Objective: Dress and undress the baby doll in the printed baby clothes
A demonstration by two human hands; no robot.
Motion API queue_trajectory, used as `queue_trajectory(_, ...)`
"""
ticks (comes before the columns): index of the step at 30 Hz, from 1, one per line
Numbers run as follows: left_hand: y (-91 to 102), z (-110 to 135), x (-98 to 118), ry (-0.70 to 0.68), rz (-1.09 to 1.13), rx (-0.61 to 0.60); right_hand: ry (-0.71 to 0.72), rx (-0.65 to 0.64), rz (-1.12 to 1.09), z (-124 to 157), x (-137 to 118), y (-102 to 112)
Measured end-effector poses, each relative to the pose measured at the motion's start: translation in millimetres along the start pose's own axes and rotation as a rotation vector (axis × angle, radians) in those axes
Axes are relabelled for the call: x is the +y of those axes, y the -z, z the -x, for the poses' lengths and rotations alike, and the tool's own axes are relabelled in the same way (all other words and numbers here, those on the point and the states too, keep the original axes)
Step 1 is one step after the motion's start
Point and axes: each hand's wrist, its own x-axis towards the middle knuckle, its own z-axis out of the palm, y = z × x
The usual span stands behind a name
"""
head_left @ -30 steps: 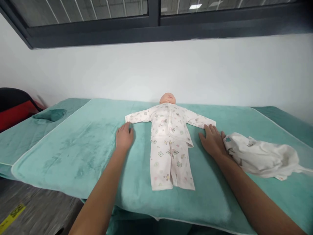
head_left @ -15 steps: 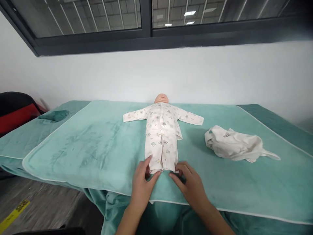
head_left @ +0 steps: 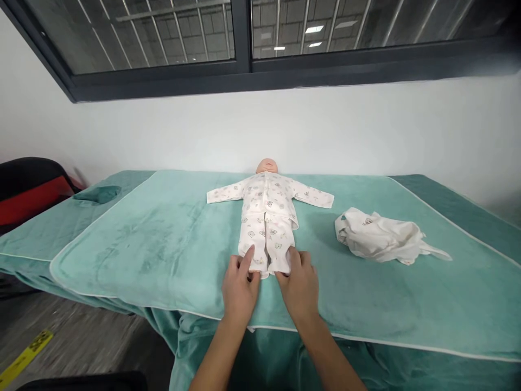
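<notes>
A baby doll (head_left: 267,165) lies on its back on a teal blanket (head_left: 163,239), dressed in a white printed top (head_left: 268,196) and matching trousers (head_left: 266,244). My left hand (head_left: 239,288) pinches the cuff of the left trouser leg, fingers closed on the fabric. My right hand (head_left: 299,283) grips the cuff of the right trouser leg in the same way. Both hands sit side by side at the doll's feet, near the blanket's front edge.
A crumpled white cloth (head_left: 382,238) lies on the blanket to the right of the doll. A small dark-teal bundle (head_left: 97,193) rests at the far left. A black and red chair (head_left: 28,190) stands beyond the table's left end. A white wall rises behind.
My hands left the doll's sleeve ends and came together at the trouser cuffs, then closed on them. The trouser legs look slightly shorter and bunched upward. The view pulled back.
</notes>
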Motion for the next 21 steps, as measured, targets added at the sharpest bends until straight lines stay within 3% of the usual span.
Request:
queue_trajectory(12,0.3,5.2,-12.0,-0.045,0.001,0.017,0.08,0.141,-0.001,9.7,14.1,-5.9)
queue_trajectory(21,-10.3,11.1,-14.5,-0.098,-0.019,0.161,0.098,0.081,-0.057,16.1,18.2,-1.8)
